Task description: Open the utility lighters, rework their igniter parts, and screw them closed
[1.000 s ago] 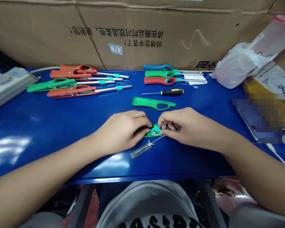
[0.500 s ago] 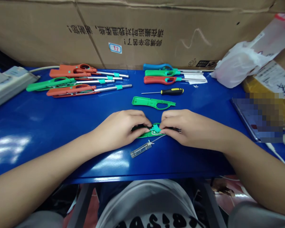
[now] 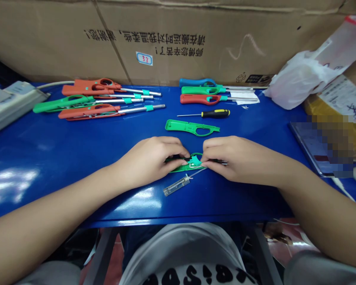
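Note:
My left hand and my right hand meet over a green lighter shell half lying on the blue table. Both hands are closed, pinching at the shell and a small teal trigger piece seated in it. The fingers hide most of the shell. A clear fuel tube with a thin wire lies just in front of the hands. The other green shell half rests behind them.
A yellow-and-black screwdriver lies behind the loose shell. Several red and green long lighters sit at the back left, three more at the back centre. A cardboard box wall, a white plastic bag and a power strip border the table.
My right hand has lowered slightly and pressed closer onto the shell; the left hand has barely shifted. The rest has stayed put.

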